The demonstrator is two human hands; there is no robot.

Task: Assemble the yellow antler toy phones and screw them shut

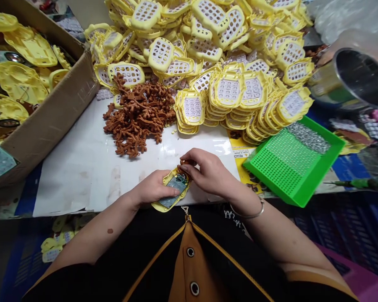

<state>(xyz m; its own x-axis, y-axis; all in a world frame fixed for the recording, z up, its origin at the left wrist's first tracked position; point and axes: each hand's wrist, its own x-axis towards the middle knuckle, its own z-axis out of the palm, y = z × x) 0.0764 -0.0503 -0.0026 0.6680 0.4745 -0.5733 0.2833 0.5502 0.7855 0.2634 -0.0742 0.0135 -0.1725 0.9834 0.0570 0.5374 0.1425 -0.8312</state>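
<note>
My left hand [157, 187] is closed on a yellow toy casing [160, 206], its thumb resting across the grey-green circuit board [174, 187] inside. Wires and small parts show at the casing's upper end. There my right hand [204, 171] pinches a small brown plastic piece [184, 164] against the casing's top edge; the fingers hide part of it. Beyond the hands lies a heap of similar brown antler-shaped pieces [138, 113]. Stacks of yellow casing halves with white keypads [228, 92] stand to the right of that heap.
A large pile of yellow keypad fronts [161, 54] fills the back. At left stands a cardboard box [56, 94] of yellow shells. A green basket [282, 172] with small metal screws [311, 137] sits at right, near a screwdriver [365, 183] and a metal pot [330, 77].
</note>
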